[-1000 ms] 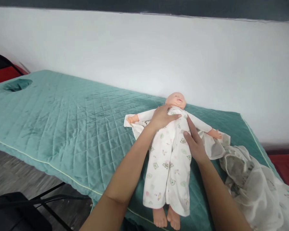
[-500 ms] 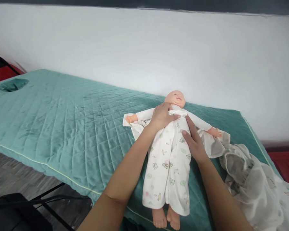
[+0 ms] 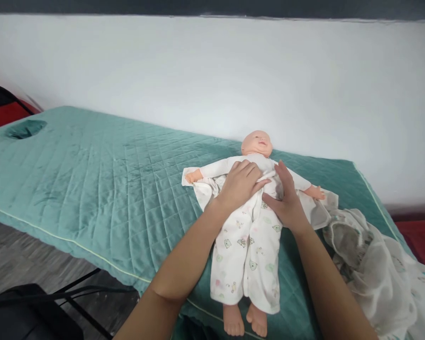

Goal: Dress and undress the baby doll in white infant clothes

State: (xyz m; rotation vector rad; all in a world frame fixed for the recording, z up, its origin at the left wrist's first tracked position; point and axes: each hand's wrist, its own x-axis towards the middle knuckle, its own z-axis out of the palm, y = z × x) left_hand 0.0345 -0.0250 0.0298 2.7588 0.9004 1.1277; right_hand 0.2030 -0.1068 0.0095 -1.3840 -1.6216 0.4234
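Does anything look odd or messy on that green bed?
Nothing looks spilled or damaged. The crumpled white cloth beside the doll looks untidy. The oval hole near the left end of the bed seems odd, but perhaps intended.

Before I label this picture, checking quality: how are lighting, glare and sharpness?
Head view: the wall has a soft bright patch, no harsh glare; head view: the bed is paler at left, darker around the doll; head view: the doll's print reads clearly, the dim floor looks blurry.
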